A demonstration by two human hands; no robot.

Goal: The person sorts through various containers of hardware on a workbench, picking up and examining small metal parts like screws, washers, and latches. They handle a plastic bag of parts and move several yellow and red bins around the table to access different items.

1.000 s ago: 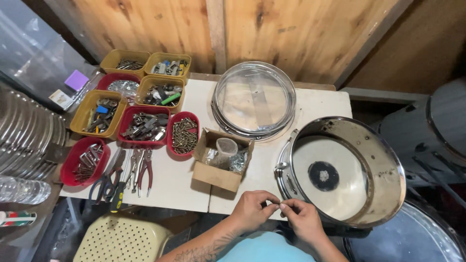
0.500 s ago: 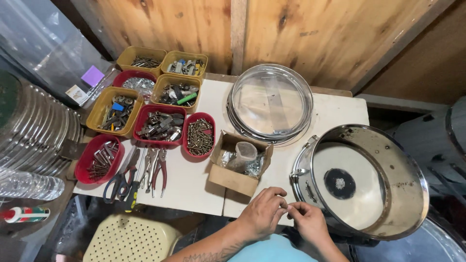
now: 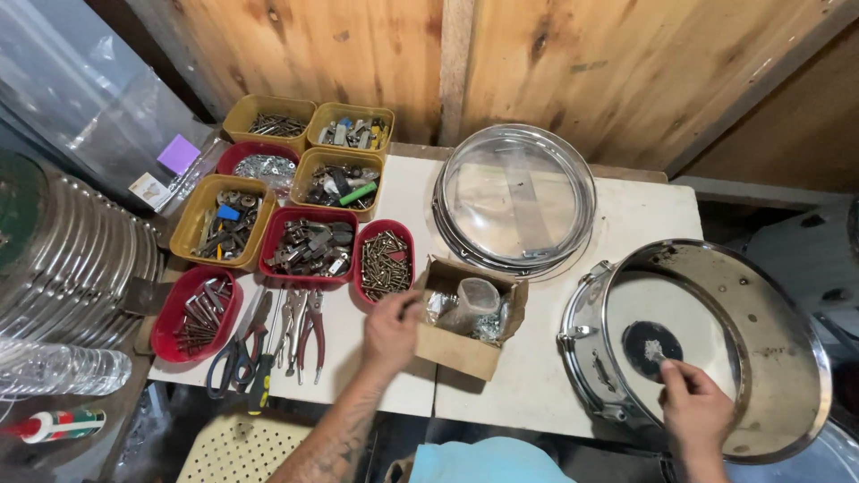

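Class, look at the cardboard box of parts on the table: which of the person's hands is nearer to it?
Left. The left hand reaches the cardboard box at its left edge; the right hand is inside the drum shell.

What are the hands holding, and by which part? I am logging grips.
Left hand reaches at the cardboard box edge; right hand pinches over the metal drum. Anything held is too small to tell.

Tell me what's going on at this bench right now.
A person works at a white table crowded with trays of hardware. The left hand reaches to the edge of a small cardboard box of small metal parts, beside a red tray of screws. The right hand is inside an open metal drum shell, fingertips pinched just above its head; whether it holds anything is unclear. A clear drumhead in its hoop lies behind.
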